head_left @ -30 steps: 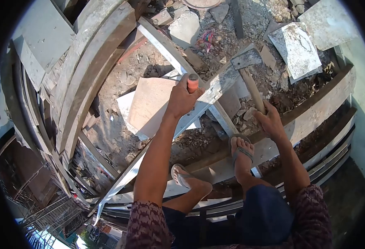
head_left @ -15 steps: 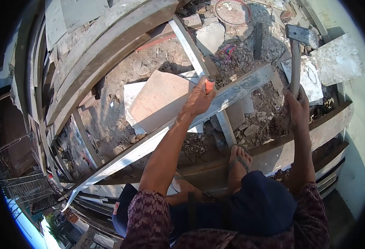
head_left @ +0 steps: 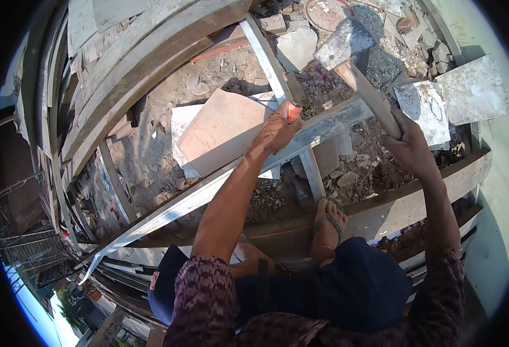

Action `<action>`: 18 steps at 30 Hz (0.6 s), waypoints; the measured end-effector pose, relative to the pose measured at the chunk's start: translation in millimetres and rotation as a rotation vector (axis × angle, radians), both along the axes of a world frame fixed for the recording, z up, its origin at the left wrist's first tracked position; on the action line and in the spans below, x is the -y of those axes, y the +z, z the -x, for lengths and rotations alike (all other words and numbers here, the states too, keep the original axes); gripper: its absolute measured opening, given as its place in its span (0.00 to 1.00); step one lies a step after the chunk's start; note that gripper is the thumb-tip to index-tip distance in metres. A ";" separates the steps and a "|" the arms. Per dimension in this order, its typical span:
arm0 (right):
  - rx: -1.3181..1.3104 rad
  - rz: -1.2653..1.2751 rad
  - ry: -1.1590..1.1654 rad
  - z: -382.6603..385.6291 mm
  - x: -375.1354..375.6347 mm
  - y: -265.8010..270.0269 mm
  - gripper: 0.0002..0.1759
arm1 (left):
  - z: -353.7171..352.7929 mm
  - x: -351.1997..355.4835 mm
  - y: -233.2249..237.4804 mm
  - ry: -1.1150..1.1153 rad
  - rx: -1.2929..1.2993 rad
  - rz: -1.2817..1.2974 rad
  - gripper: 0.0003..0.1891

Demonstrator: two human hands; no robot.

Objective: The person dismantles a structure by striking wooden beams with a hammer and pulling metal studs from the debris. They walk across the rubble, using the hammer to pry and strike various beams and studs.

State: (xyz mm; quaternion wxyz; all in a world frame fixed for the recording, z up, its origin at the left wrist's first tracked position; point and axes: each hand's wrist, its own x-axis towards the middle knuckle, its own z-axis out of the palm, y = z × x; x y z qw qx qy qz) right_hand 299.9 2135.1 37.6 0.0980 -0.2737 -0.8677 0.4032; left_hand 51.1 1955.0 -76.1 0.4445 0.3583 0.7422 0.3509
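My left hand [head_left: 277, 132] is closed around an orange-handled tool [head_left: 293, 112] at the crossing of two wooden beams. The tool's lower end is hidden by the hand. In my right hand [head_left: 409, 144] is a hammer [head_left: 371, 97] with a wooden handle and a heavy, pale-stained metal head. Its head is raised up and to the right of the orange handle, apart from it. Beneath the left hand runs a long whitish beam [head_left: 332, 124], slanting from lower left to upper right. A narrower beam [head_left: 264, 55] meets it from above.
Ribbed pinkish tiles [head_left: 222, 133] lie on the dirt left of the hand. White-stained slabs [head_left: 422, 110] rest at the right near a pale wall [head_left: 497, 191]. Curved-looking timbers [head_left: 150, 75] fill the upper left. My sandalled foot [head_left: 328, 228] stands on a lower beam [head_left: 393, 214].
The hammer has swung left, its head now closer to the orange-handled tool and larger in view. My left hand has stayed almost in place.
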 end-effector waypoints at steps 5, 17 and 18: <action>-0.181 0.547 -0.594 53.9 -18.7 16.7 0.10 | 7.8 -3.2 -7.4 -0.034 -0.106 0.014 0.23; 0.062 0.442 -0.337 36.9 -22.6 19.1 0.19 | -0.2 9.4 -10.7 0.039 -0.104 0.060 0.26; -0.022 0.521 -0.450 45.3 -29.8 17.4 0.18 | 3.3 11.0 -11.4 0.064 -0.049 0.053 0.25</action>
